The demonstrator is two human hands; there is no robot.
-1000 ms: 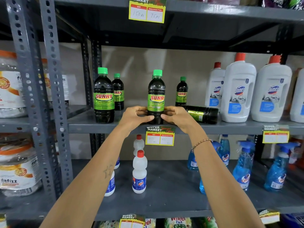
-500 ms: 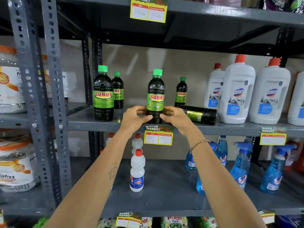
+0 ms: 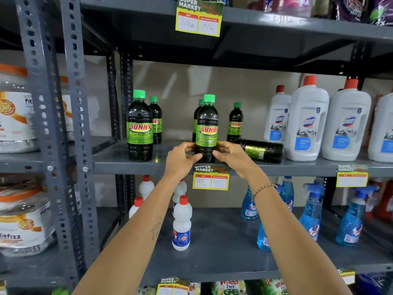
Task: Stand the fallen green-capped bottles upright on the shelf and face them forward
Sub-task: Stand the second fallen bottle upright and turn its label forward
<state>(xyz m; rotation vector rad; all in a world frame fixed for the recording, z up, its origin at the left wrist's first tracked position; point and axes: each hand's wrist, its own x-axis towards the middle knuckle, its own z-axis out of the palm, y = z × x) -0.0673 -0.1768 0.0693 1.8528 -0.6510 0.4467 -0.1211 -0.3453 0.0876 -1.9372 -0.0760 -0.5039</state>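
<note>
A dark green-capped Sunny bottle (image 3: 206, 128) stands upright near the front edge of the grey middle shelf (image 3: 119, 165), its label facing me. My left hand (image 3: 180, 159) and my right hand (image 3: 231, 155) grip its base from either side. Just right of it, one Sunny bottle (image 3: 262, 150) lies on its side, its cap end hidden behind my right hand. Other Sunny bottles stand upright: one at the front left (image 3: 140, 126), one behind that (image 3: 156, 121), one partly hidden behind the held bottle (image 3: 196, 120), and one at the back (image 3: 235, 122).
White Domex jugs (image 3: 306, 122) with red caps stand right of the fallen bottle. Price tags (image 3: 211, 177) hang on the shelf edge. Below are white red-capped bottles (image 3: 181, 224) and blue spray bottles (image 3: 311, 211). A perforated steel upright (image 3: 78, 124) stands at left, with large jars (image 3: 19, 116) beyond.
Both hands stay on the base of the upright bottle. A bottle behind it now shows at its left. The view has shifted slightly.
</note>
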